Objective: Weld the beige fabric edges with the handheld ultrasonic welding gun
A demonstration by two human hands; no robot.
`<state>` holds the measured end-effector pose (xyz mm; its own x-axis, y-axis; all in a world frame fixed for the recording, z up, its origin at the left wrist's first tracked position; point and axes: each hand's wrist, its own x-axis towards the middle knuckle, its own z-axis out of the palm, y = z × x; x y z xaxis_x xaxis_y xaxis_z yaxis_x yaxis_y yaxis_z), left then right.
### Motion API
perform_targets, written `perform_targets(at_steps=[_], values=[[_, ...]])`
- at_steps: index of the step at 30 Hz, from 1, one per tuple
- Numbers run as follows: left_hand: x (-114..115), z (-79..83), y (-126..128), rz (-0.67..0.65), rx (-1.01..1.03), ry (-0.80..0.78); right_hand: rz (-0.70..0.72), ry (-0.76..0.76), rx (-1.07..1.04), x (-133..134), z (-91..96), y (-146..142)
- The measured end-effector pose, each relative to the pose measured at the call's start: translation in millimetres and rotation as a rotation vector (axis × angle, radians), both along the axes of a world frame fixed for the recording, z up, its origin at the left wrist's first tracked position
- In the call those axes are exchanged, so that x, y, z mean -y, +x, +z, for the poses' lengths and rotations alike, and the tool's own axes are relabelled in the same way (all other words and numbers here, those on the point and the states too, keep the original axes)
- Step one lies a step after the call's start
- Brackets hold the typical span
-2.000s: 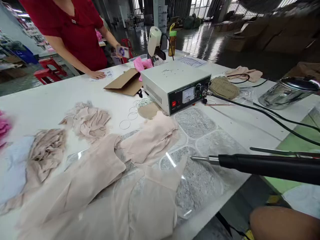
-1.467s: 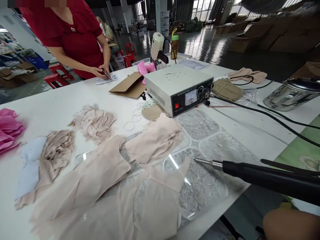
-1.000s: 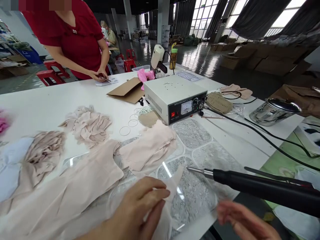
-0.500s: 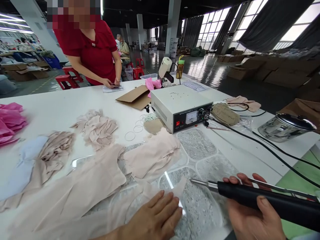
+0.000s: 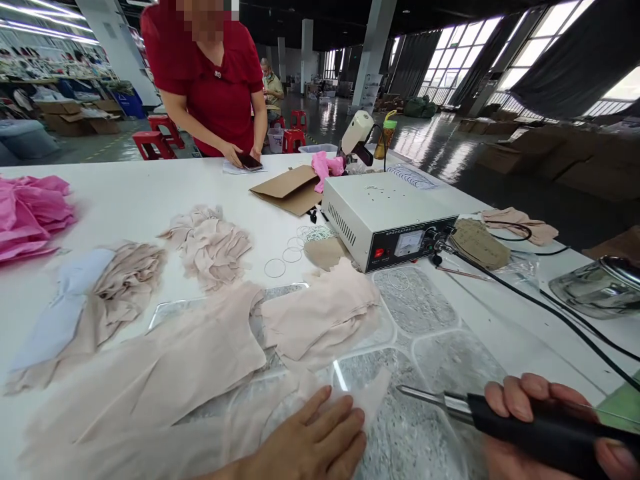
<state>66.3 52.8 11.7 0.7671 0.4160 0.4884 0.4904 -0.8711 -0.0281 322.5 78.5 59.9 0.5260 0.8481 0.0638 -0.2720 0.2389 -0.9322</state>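
Observation:
My left hand [image 5: 317, 437] lies flat, fingers stretched, on a thin sheer piece of beige fabric [image 5: 270, 400] spread over a clear, grey-patterned mat [image 5: 420, 427]. My right hand [image 5: 530, 413] is wrapped round a black-handled tool with a pointed metal tip [image 5: 435, 398]. The tip points left, just right of the fabric's narrow end; I cannot tell whether it touches the mat. A larger beige fabric piece [image 5: 165, 360] stretches to the left of my left hand. Beyond the hand sits a stack of beige cut pieces [image 5: 320, 310].
A control box [image 5: 390, 213] with a red switch and dial stands ahead; a black cable [image 5: 520, 300] runs right from it. Crumpled beige fabric [image 5: 210, 247], pink fabric [image 5: 30, 213] and a metal pot [image 5: 600, 287] lie around. Across the table stands a person in red [image 5: 215, 87] near a phone.
The view has shifted, so the table things appear farther right. My right hand has moved right and its fingers have closed more around the handle. My left hand stays flat on the fabric.

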Motion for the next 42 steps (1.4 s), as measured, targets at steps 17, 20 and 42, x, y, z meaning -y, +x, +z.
perform_targets(at_steps=[17, 20, 42], values=[[-61.4, 47.9, 8.9, -0.216, 0.0, -0.23, 0.082, 0.274, -0.098, -19.0, 1.1, -20.8], [-70.0, 40.5, 12.4, -0.219, -0.012, -0.279, 0.066, 0.308, -0.087, -25.5, 1.0, -22.4], [-102.7, 42.5, 7.3, -0.454, -0.193, -0.182, 0.056, 0.418, -0.094, -39.3, -0.9, -23.0]])
